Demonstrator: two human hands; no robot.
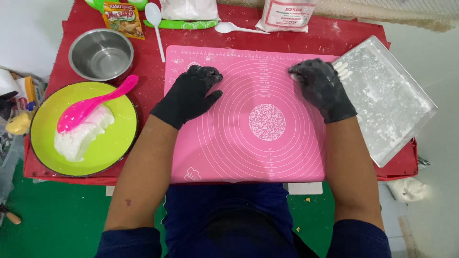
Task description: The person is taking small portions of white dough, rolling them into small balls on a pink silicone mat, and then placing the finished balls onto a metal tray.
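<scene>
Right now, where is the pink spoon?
In the head view the pink spoon is on the person's left, lying across the white dough in the green plate, just below the steel bowl and left of the pink mat.

Pink silicone baking mat (248, 157) with ringed guides — flat on the red table (330, 38), floury tray (387, 105) just beside

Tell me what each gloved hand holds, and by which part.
Left hand holds nothing; it rests on the pink mat. Right hand is curled, small white dough pieces beside its fingers; whether it grips anything cannot be told.
</scene>
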